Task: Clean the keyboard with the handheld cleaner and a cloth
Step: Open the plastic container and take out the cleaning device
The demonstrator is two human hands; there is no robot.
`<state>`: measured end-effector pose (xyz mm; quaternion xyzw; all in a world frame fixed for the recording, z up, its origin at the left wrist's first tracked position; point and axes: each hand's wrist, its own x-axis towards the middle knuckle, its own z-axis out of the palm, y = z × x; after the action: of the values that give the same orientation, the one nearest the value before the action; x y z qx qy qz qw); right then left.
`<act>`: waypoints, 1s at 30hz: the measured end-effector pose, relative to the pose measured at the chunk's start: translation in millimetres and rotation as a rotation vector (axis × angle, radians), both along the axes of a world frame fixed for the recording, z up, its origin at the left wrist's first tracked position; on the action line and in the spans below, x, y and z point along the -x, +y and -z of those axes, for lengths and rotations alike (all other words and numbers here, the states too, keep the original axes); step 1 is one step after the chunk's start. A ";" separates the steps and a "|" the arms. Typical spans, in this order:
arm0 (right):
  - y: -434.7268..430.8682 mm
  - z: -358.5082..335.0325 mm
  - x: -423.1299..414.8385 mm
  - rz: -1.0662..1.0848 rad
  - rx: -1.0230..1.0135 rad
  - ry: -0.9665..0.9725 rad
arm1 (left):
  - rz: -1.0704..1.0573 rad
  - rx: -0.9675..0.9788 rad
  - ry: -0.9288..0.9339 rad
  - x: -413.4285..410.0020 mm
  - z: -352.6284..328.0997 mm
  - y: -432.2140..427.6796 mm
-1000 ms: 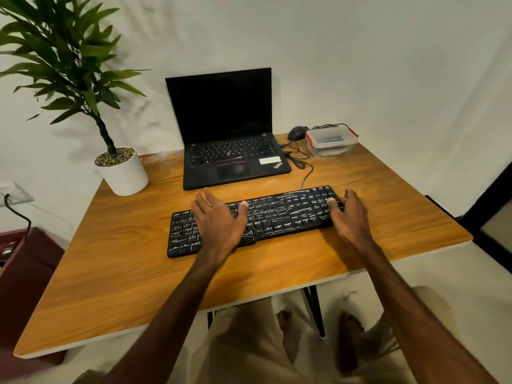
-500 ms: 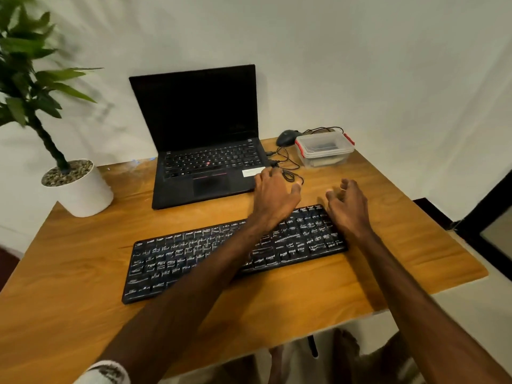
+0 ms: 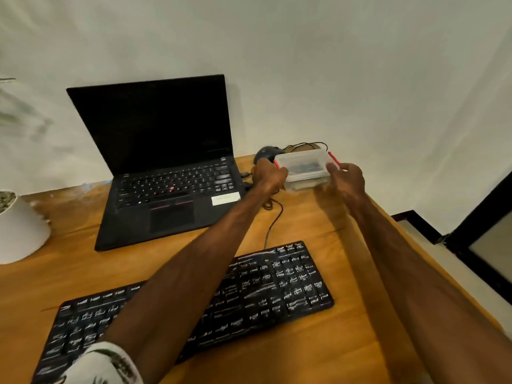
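A black keyboard [image 3: 277, 284] with white-smeared keys lies across the front of the wooden table [image 3: 318, 356], partly under my forearms. At the back right stands a clear plastic container [image 3: 303, 164] with red side clips and a lid; dark items show dimly inside. My left hand [image 3: 267, 176] grips its left end and my right hand [image 3: 346, 180] grips its right end. No cleaner or cloth is plainly visible.
An open black laptop [image 3: 166, 173] stands at the back left of the container. A black mouse [image 3: 266, 153] and its cable [image 3: 273, 217] lie behind and beside the container. A white plant pot [image 3: 19, 231] sits at the far left. The table's right edge is close.
Both hands left the keyboard, reached back to the right and took hold of the plastic container's ends. The view swung right and closer.
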<state>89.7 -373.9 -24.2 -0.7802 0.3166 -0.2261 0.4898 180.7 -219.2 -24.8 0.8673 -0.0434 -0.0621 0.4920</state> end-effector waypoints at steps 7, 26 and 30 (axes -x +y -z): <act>-0.4 -3.5 11.6 0.007 -0.009 -0.052 | -0.035 0.053 0.027 1.7 -1.6 3.9; 16.2 22.3 152.2 0.138 -0.199 -0.240 | 0.120 0.360 0.198 142.9 9.3 40.3; 23.9 35.0 158.5 0.188 -0.187 -0.275 | 0.116 0.379 0.210 146.3 19.3 37.9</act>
<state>-68.9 -349.9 -59.2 -0.6600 0.3376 -0.3450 0.5757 34.4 -181.3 -44.1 0.7443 -0.0526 -0.1709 0.6435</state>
